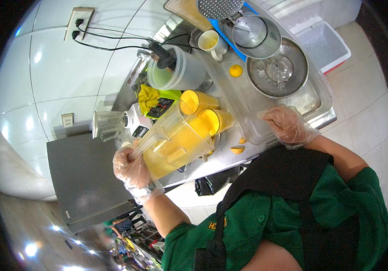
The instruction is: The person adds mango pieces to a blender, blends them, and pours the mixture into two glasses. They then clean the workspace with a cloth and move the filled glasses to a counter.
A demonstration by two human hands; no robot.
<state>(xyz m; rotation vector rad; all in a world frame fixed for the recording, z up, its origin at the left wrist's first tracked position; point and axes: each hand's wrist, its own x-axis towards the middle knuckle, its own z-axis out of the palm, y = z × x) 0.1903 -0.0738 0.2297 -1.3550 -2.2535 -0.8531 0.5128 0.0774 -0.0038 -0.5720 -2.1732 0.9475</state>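
My left hand point(133, 169), in a clear plastic glove, grips the handle of a transparent pitcher point(170, 149) containing yellow liquid. The pitcher is held tilted in front of two glasses, the upper glass point(197, 101) and the lower glass point(216, 121), both filled with yellow juice. Whether liquid is flowing between them I cannot tell. My right hand point(287, 128), also gloved, hovers near the front rim of a clear plastic tray point(258, 135). Its fingers are curled together and nothing shows in them. Cut lemon pieces point(238, 149) lie on the steel counter between the hands.
A metal bowl with ice point(277, 67), a steel pot point(256, 37) and a whole lemon point(236, 70) are by the tray. A mug point(210, 44), a plastic bucket point(177, 67) and a blender point(122, 122) stand farther back. Power cords point(112, 48) run to the wall.
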